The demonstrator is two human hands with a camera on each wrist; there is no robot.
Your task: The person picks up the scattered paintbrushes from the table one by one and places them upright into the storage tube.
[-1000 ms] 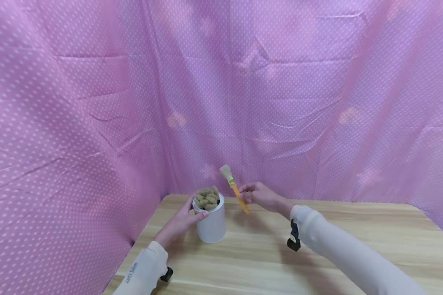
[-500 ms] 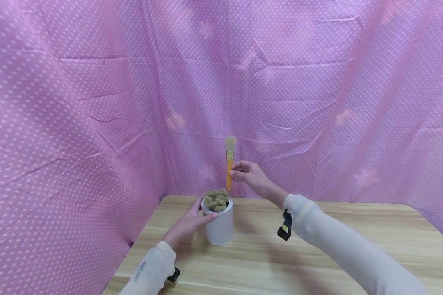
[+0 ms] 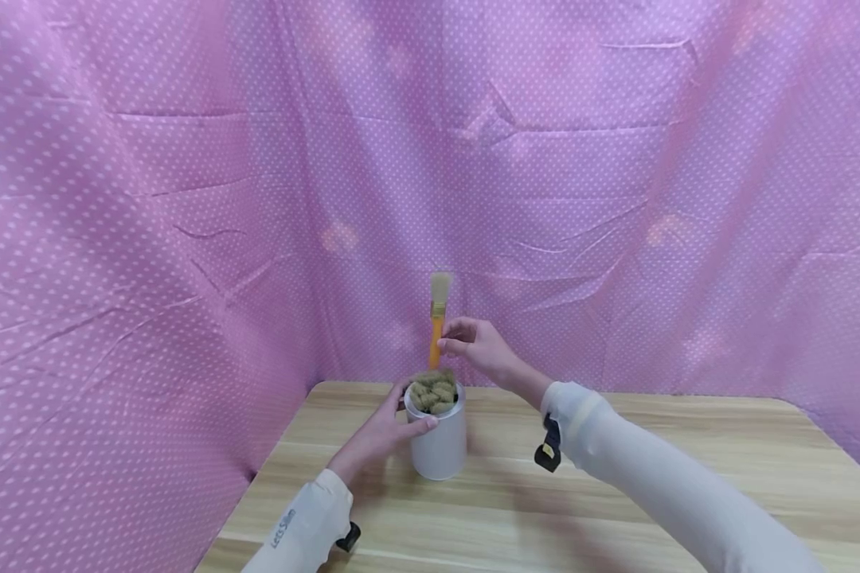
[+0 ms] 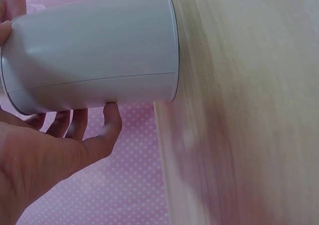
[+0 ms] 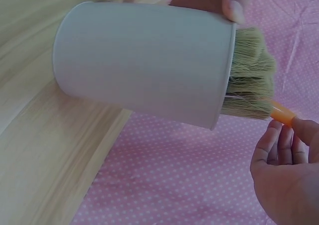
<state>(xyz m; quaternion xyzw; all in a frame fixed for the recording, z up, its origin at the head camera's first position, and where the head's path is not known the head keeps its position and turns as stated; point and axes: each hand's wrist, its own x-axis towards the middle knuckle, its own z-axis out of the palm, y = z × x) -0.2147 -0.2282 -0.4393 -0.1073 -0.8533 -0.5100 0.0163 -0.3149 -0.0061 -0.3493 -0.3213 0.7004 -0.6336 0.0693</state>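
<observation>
A white cylindrical can (image 3: 440, 452) stands upright on the wooden table, packed with paintbrushes (image 3: 433, 391) whose pale bristles point up out of its mouth. My left hand (image 3: 388, 427) grips the can near its rim, thumb at the front and fingers around the far side. My right hand (image 3: 482, 348) pinches another paintbrush (image 3: 435, 341) by its orange handle, bristles up, above the can's back edge. In the right wrist view, the lower end of that orange handle (image 5: 283, 114) meets the bristles; its tip is hidden among them.
The light wooden table (image 3: 652, 461) extends to the right of the can. A pink polka-dot cloth (image 3: 545, 199) hangs right behind the table's far edge and along the left side.
My right hand has raised the paintbrush, turned it from slanted to upright, and carried it left over the can, then slightly down. My left hand and the can have shifted right.
</observation>
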